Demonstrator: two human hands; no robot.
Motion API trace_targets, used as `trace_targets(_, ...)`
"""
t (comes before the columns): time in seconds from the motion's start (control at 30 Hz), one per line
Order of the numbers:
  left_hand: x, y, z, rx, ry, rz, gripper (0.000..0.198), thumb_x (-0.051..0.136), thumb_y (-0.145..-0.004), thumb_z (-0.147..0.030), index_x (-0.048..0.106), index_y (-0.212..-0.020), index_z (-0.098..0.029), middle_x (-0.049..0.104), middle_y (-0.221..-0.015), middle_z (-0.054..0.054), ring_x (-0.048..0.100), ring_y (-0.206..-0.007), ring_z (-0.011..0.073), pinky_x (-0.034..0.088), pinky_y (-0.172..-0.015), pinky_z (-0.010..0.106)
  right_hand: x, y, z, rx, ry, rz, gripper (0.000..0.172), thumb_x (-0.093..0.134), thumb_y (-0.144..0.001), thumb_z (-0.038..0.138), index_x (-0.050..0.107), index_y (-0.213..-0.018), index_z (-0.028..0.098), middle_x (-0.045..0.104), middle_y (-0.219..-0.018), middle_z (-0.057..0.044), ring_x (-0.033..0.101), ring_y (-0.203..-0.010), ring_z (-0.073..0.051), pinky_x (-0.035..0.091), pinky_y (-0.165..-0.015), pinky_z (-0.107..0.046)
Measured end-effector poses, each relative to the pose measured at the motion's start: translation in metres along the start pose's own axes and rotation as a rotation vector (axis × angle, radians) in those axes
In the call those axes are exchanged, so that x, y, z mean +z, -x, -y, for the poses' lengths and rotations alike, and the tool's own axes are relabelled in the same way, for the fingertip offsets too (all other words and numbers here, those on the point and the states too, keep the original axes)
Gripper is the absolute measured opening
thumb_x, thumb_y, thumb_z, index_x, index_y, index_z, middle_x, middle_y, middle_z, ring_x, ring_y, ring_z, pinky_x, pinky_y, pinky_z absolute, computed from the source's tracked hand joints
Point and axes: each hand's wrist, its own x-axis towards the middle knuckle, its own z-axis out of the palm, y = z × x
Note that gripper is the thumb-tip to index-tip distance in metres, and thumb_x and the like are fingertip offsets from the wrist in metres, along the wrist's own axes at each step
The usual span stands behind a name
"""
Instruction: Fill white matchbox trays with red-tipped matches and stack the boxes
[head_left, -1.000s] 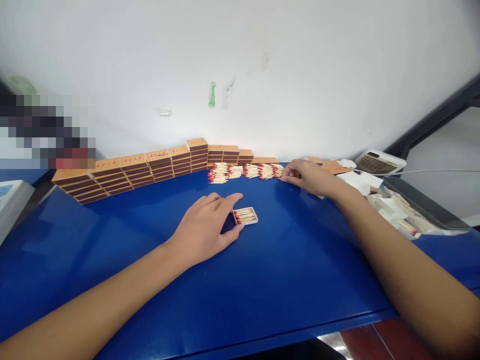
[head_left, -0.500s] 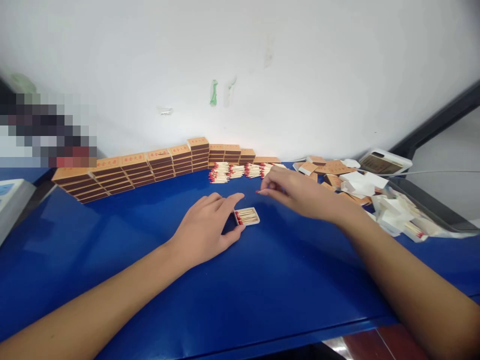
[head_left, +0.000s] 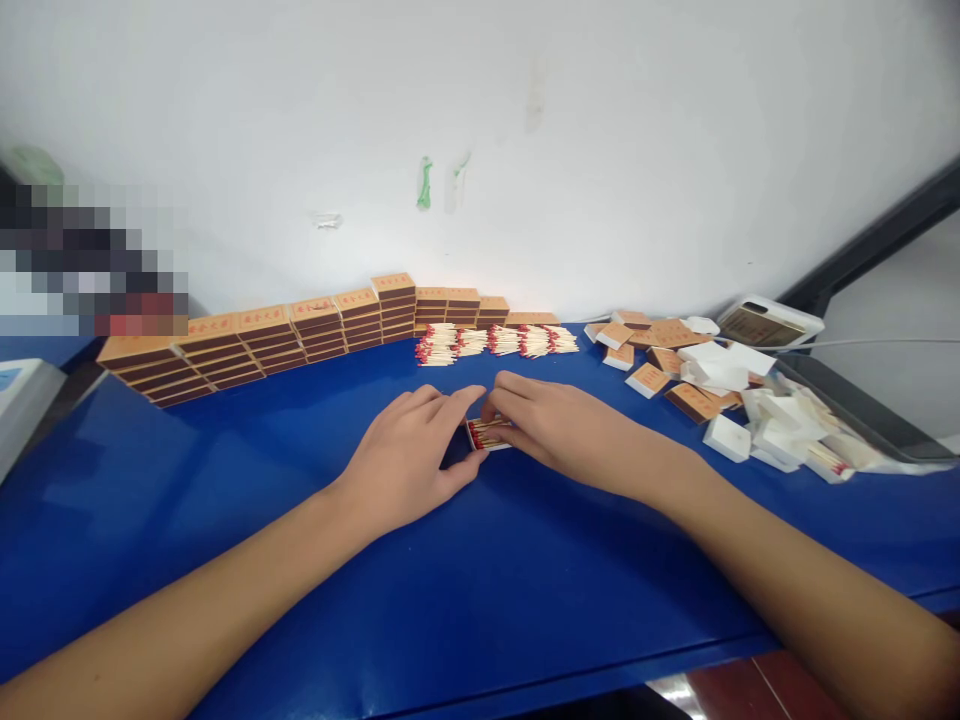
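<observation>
A small white matchbox tray point(head_left: 478, 436) with red-tipped matches lies on the blue table point(head_left: 480, 600). My left hand point(head_left: 412, 450) grips the tray's left end between thumb and forefinger. Over the tray's right part is my right hand point(head_left: 555, 425), its fingers pinched together at the matches; whether a match is between them is too small to tell. Behind the hands, loose matches point(head_left: 506, 341) lie in several piles with their red heads mostly to the left.
Stacked matchboxes point(head_left: 262, 340) line the wall at the back left. At the right lie scattered box sleeves point(head_left: 694, 402), white trays point(head_left: 727, 438), a phone-like object point(head_left: 769, 322) and a black tray point(head_left: 870, 410). A white object point(head_left: 26, 400) stands far left.
My right hand has moved left and slightly down, from beside the loose matches to the small tray, with its fingers now over it. My left hand stays at the tray.
</observation>
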Motion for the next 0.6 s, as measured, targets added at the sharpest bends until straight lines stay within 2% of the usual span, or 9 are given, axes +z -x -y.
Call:
trace_targets(0.17, 0.0, 0.0, -0.001, -0.023, 0.014, 0.019, 0.059, 0.071, -0.097, -0.034, 0.049, -0.149, -0.019, 0.077, -0.107, 0.004, 0.067, -0.103, 0.0272, 0.057, -0.093, 0.047, -0.012, 0.004, -0.029, 0.057, -0.07, -0.078, 0.019, 0.052, -0.109, 0.031, 0.067, -0.106, 0.02, 0.067, -0.106, -0.009, 0.064, -0.085, -0.022, 0.047, -0.074, -0.034)
trace_targets(0.33, -0.001, 0.0, -0.001, -0.031, 0.027, 0.029, 0.058, 0.069, -0.099, -0.034, 0.048, -0.15, -0.019, 0.077, -0.11, 0.005, 0.067, -0.104, 0.0271, 0.057, -0.096, 0.049, -0.019, 0.011, -0.091, 0.268, 0.078, -0.173, 0.017, 0.053, -0.101, 0.024, 0.069, -0.096, 0.02, 0.07, -0.099, -0.011, 0.065, -0.085, -0.025, 0.045, -0.074, -0.036)
trace_targets(0.47, -0.001, 0.001, -0.001, -0.029, 0.032, 0.033, 0.058, 0.069, -0.099, -0.034, 0.048, -0.15, -0.018, 0.077, -0.11, 0.005, 0.067, -0.104, 0.0275, 0.057, -0.096, 0.05, -0.014, 0.02, -0.137, 0.407, 0.121, -0.161, 0.018, 0.057, -0.096, 0.028, 0.073, -0.092, 0.02, 0.071, -0.097, -0.012, 0.065, -0.082, -0.026, 0.046, -0.073, -0.037)
trace_targets(0.6, -0.001, 0.001, 0.0, -0.022, 0.033, 0.029, 0.057, 0.068, -0.099, -0.034, 0.047, -0.15, -0.019, 0.077, -0.109, 0.005, 0.067, -0.104, 0.0271, 0.056, -0.096, 0.048, -0.009, 0.023, -0.153, 0.392, 0.105, -0.147, 0.02, 0.06, -0.095, 0.031, 0.077, -0.092, 0.021, 0.071, -0.091, -0.01, 0.064, -0.079, -0.025, 0.046, -0.072, -0.037)
